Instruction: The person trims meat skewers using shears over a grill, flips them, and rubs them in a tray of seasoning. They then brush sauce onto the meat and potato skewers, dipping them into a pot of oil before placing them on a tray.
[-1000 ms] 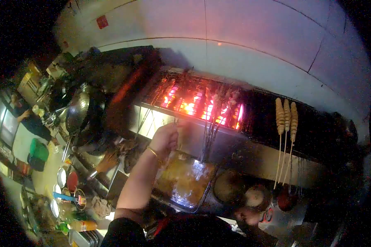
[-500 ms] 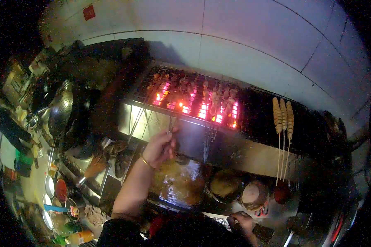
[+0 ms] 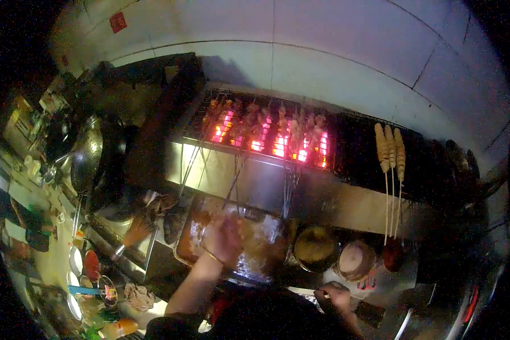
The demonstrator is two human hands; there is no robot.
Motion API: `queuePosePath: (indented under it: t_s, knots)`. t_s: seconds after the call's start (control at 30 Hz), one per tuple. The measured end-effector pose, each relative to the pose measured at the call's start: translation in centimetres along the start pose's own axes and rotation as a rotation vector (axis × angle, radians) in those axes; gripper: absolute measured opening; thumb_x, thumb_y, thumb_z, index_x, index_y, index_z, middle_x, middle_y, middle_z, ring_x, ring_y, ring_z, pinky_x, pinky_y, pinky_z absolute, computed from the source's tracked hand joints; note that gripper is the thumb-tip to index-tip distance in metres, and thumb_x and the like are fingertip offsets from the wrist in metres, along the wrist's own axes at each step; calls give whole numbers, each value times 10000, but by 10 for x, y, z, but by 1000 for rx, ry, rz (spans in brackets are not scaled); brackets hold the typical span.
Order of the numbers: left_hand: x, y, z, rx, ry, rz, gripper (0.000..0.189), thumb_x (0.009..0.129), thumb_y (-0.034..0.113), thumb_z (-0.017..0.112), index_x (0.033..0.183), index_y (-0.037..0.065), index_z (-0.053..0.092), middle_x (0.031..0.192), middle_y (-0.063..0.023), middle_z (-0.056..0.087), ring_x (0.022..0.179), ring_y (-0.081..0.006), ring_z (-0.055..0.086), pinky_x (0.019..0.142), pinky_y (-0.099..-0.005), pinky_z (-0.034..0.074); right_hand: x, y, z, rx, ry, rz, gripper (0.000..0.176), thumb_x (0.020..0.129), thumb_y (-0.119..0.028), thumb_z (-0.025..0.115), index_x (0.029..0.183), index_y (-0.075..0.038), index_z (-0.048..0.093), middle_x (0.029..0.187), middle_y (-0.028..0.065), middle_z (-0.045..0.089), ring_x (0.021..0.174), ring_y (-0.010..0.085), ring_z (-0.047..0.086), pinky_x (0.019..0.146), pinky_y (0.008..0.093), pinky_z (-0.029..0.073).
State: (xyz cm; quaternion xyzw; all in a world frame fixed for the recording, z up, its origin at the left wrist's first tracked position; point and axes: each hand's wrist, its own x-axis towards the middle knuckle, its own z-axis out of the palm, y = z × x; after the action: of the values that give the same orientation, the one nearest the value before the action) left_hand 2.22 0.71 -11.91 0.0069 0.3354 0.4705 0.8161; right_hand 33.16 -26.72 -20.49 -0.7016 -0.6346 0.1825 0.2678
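Observation:
My left hand (image 3: 224,241) hovers low over a metal tray (image 3: 190,241) of brownish sauce just below the grill; it is motion-blurred, with a gold bracelet on the wrist, and I cannot make out anything in it. My right hand (image 3: 334,297) rests near my body at the bottom, its fingers closed around a dark object (image 3: 369,313) that sticks out to the right. Above the tray, a charcoal grill (image 3: 266,139) glows red under a row of meat skewers (image 3: 292,133). Their sticks hang over the front edge.
Three pale spiral skewers (image 3: 389,148) lie on the dark right part of the grill. Round bowls (image 3: 316,249) (image 3: 354,260) stand right of the tray. To the left are a wok and ladle (image 3: 86,158), a brush (image 3: 133,231) and small sauce dishes (image 3: 90,263).
My left hand has let go of the skewer sticks at the grill's front and dropped down over the sauce tray. The view has tilted slightly downward.

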Motion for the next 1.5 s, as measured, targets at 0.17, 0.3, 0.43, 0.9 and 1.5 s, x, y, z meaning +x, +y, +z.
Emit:
queuePosePath:
  t_s: [0.17, 0.3, 0.43, 0.9, 1.5]
  knots:
    - [-22, -43, -50, -32, 21, -265, 194, 835, 235, 440, 911, 91, 545, 751, -12, 547, 639, -154, 491, 570, -283, 390, 14, -16, -11, 98, 13, -12, 105, 690, -118, 668, 754, -79, 593, 639, 91, 581, 566, 241, 571, 503, 330, 448]
    - [-40, -57, -44, 26, 23, -238, 236, 797, 214, 473, 979, 82, 545, 742, -10, 557, 613, -134, 492, 545, -279, 394, 43, -69, -51, -4, -29, -234, 115, 732, -193, 658, 758, -97, 598, 617, 63, 571, 547, 226, 538, 474, 330, 422]
    - [-50, -45, -48, -41, -20, -260, 251, 830, 236, 472, 1027, 99, 545, 763, 9, 574, 616, -114, 503, 555, -272, 408, 47, -66, -46, -58, -108, -194, 104, 744, -228, 646, 773, -129, 636, 599, 78, 537, 549, 237, 531, 469, 341, 416]
    - [-107, -32, -105, -13, 133, 39, 145, 830, 246, 498, 937, 183, 573, 721, 71, 621, 550, -99, 531, 496, -284, 393, 91, -125, -51, -11, -95, -438, 122, 758, -222, 635, 757, -104, 602, 660, 54, 559, 621, 242, 560, 506, 352, 431]
    - [-86, -55, -34, 142, -136, -43, 317, 825, 222, 500, 1104, 73, 520, 950, -52, 600, 864, -168, 536, 712, -287, 431, 53, -93, -79, -33, -10, -268, 92, 744, -184, 615, 776, -97, 613, 690, 88, 578, 628, 282, 569, 548, 374, 453]
